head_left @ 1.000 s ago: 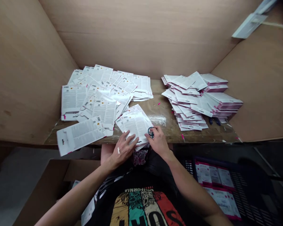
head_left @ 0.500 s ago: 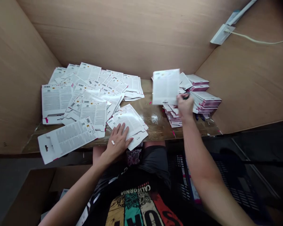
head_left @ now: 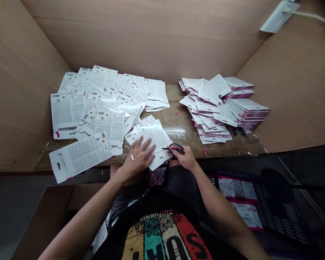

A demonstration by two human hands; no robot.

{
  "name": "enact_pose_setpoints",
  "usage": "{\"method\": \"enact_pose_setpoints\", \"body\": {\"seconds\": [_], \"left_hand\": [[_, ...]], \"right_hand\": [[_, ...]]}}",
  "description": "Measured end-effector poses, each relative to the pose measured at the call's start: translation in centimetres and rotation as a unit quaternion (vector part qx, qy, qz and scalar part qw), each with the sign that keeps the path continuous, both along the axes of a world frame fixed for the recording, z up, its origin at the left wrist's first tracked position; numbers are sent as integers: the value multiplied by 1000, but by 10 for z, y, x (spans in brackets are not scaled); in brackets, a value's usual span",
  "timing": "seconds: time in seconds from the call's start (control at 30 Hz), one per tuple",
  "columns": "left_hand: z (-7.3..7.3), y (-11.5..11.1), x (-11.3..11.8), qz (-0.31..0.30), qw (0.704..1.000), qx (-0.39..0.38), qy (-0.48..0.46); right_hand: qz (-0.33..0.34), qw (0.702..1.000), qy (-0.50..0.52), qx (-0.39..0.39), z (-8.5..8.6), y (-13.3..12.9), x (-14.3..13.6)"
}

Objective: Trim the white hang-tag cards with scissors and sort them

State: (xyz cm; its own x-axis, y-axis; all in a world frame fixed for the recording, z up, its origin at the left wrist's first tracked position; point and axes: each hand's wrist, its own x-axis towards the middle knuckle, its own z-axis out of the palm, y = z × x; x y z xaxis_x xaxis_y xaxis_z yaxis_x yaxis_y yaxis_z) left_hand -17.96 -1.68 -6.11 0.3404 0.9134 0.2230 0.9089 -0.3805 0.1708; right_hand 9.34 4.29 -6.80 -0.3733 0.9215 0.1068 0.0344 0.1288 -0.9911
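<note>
My left hand (head_left: 139, 158) lies flat with spread fingers on a white printed cardboard packet (head_left: 155, 133) near the table's front edge. Its palm side is hidden, and a small white scrap sits on its back. Dark-handled scissors (head_left: 177, 146) are in my right hand (head_left: 186, 158), their blades pointing left over the packet's lower right part. Whether the blades touch the card I cannot tell. More packets lie beneath this one. To the left, a loose heap of similar packets (head_left: 108, 122) spreads across the table, print side up.
Stacked packets (head_left: 209, 108) with pink edges stand at the right, beside neater piles (head_left: 249, 108). A second dark-handled tool (head_left: 238, 131) lies by them. Cardboard walls (head_left: 141, 36) enclose the table (head_left: 176, 124). Below right is a dark blue basket (head_left: 276, 213) holding pink-and-white packages.
My right hand has come back left from the right-hand stack, where it held a packet. That packet has left my hand, and the scissors are now over the packet under my left hand.
</note>
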Motion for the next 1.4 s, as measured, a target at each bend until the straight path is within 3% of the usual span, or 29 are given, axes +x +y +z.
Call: {"method": "enact_pose_setpoints", "body": {"seconds": [0.13,0.33,0.53,0.7,0.93,1.0,1.07,1.13,1.2,1.3,1.4], "left_hand": [[0,0,0,-3,1000,-2,-9],[0,0,0,-6,1000,-9,-16],[-5,1,-1,-4,1000,-6,-17],[-6,0,0,-4,1000,-5,-10],[-2,-1,1,-2,1000,-1,-4],[0,-1,2,4,1000,-3,-3],[2,-2,4,10,1000,-7,-4],[4,-3,6,14,1000,-8,-4],[5,-4,8,18,1000,-2,-7],[5,-5,10,23,1000,3,-18],[4,-6,10,19,999,-2,-28]], "right_hand": [[2,1000,2,-1,1,8,9],[55,998,4,-21,2,10,11],[6,999,29,-39,-2,11,8],[15,1000,9,-26,-3,10,8],[105,992,24,-67,-2,10,12],[84,995,34,-49,-1,11,12],[35,999,5,33,1,12,9],[9,985,-82,151,3,11,2],[1,949,-200,243,5,8,-9],[-2,889,-350,295,6,2,-29],[5,853,-421,307,8,-3,-41]]}}
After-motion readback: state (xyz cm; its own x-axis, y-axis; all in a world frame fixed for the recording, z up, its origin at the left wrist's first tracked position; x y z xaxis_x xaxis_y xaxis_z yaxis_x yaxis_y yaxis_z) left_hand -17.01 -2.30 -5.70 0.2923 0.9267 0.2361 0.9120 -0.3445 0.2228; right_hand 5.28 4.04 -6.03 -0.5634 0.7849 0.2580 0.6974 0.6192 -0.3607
